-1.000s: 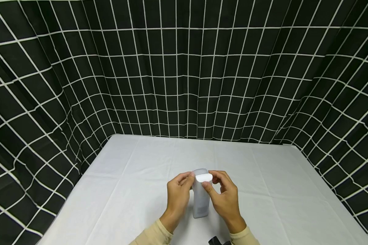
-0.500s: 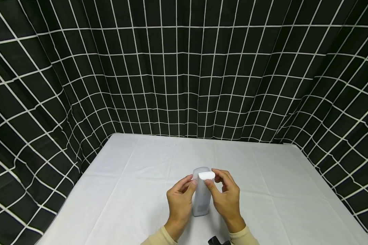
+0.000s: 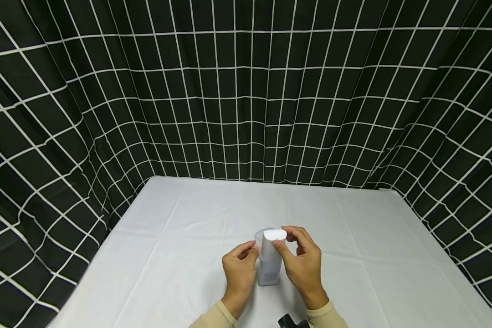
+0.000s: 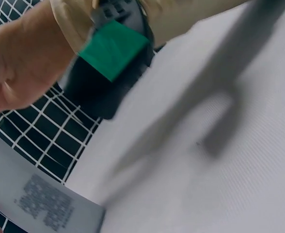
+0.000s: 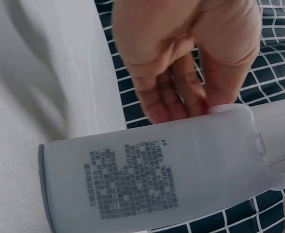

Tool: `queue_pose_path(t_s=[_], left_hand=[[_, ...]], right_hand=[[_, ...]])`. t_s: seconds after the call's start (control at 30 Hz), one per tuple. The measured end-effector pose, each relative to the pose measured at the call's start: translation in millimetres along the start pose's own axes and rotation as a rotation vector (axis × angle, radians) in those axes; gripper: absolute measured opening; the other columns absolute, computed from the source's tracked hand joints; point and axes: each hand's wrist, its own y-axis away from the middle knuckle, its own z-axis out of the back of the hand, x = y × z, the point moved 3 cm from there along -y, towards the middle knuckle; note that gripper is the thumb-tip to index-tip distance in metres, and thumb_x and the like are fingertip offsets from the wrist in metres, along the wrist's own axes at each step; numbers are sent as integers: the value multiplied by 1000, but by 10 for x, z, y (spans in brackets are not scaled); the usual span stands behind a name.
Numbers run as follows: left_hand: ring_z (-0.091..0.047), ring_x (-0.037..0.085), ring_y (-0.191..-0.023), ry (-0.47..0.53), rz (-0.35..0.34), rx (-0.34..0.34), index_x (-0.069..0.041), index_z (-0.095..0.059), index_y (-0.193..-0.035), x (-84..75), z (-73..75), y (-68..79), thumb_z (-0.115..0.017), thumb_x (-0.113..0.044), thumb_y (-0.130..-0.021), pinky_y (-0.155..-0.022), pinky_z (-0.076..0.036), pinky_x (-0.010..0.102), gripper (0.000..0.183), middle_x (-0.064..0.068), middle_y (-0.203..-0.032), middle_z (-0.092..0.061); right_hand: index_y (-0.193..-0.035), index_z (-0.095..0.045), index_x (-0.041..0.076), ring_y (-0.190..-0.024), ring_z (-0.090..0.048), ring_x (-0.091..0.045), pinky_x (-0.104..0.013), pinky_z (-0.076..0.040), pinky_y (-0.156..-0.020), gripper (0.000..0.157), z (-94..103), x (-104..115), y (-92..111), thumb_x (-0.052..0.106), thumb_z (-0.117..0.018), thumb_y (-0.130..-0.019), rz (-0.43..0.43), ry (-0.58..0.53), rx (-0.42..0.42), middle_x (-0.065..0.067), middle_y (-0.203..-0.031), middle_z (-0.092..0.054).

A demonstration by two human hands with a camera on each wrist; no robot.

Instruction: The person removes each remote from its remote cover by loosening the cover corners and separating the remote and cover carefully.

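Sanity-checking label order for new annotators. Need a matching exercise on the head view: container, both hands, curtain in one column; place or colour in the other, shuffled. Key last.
Column 1
1. container
2. left hand
3. right hand
4. curtain

Column 2
A. at the container's right side, thumb near its white top
B. black with white grid lines
C. upright, in the gap between two hands
D. at the container's left side

Pairs: 1-C, 2-D, 3-A, 4-B
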Motion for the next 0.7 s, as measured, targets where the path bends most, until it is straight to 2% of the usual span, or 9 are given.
queue_pose_path(t_s=[0.3,0.7], left_hand=[[-62,19,-73,-125,4,-13,2,-74,-94,65,21,-1,-67,6,-82,-62,-51,23,14,6,-78,-67],[-61,14,-69,-260,-6,-23,-2,-75,-88,142,53,-11,-69,6,-77,-60,-51,26,15,0,-72,-65]], right_hand=[[-98,-61,-16,-79,-53,-23,-19,-47,-73,37,-16,-7,-7,-28,-71,-65,-21,-25,4,-25,-87,-58],[-98,-61,-17,-79,-53,-23,-20,-47,-74,37,-35,-2,-16,-29,-71,-65,-5,-43,9,-25,-87,-58]])
